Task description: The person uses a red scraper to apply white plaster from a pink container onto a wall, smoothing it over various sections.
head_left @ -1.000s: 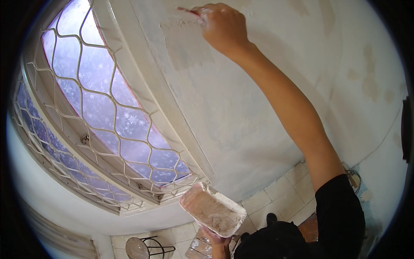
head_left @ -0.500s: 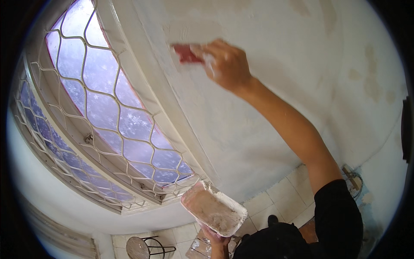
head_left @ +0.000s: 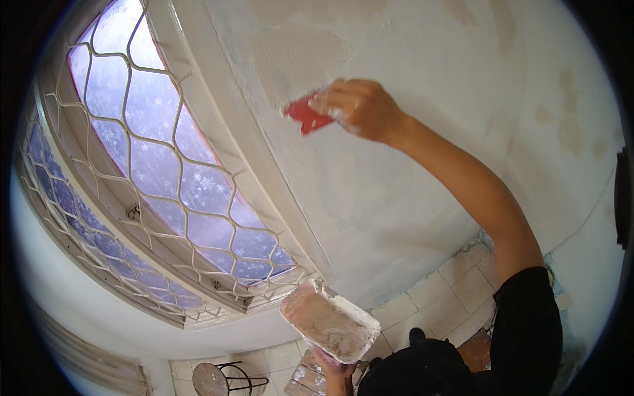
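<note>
My right hand [head_left: 362, 109] is closed on a red putty scraper [head_left: 305, 113], its blade edge smeared with white paste. The scraper is at the wall [head_left: 396, 191], just below a damp-looking beige patch of filler [head_left: 297, 56]; whether it touches cannot be told. White smears mark my right fingers. Lower down, my left hand [head_left: 332, 364] holds up a rectangular plastic tub [head_left: 330, 322] from beneath. Filler coats the tub's inside and is crusted along its rim. Most of my left fingers are hidden under the tub.
To the left is a window [head_left: 158, 132] with frosted snowflake panes behind a wavy cream metal grille [head_left: 129, 125]. A round stool [head_left: 210, 381] stands on the tiled floor [head_left: 456, 284] below. A paint-spotted wooden surface [head_left: 307, 379] lies beneath my left hand. Drier beige patches dot the wall.
My right hand and the scraper have moved down and to the right along the wall, uncovering more of the filler patch. The tub in my left hand has barely shifted.
</note>
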Demonstrator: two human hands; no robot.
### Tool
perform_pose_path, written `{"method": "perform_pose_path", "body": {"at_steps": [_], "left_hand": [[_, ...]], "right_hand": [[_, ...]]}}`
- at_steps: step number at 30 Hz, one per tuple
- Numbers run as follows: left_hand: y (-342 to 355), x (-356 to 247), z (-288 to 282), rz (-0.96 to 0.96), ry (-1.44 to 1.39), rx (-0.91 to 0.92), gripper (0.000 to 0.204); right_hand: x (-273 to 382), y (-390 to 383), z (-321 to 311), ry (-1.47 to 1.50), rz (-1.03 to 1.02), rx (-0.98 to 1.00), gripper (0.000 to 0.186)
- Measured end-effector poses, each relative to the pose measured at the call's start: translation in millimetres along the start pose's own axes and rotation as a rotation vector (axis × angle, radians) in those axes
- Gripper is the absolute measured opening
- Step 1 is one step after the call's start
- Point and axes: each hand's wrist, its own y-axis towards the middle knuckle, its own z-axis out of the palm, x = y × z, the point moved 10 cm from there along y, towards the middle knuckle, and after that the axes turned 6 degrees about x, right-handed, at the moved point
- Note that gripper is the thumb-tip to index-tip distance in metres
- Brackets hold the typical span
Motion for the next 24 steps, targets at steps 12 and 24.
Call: {"method": "perform_pose_path", "body": {"at_steps": [12, 24], "left_hand": [[2, 3, -11, 0.056, -0.037, -0.055, 0.072], [2, 2, 8, -0.025, -0.011, 0.041, 0.075]], "right_hand": [[-1, 16, 10, -0.206, 0.035, -0.014, 0.021], [-55, 64, -30, -0.129, 0.131, -0.133, 0.028]]}}
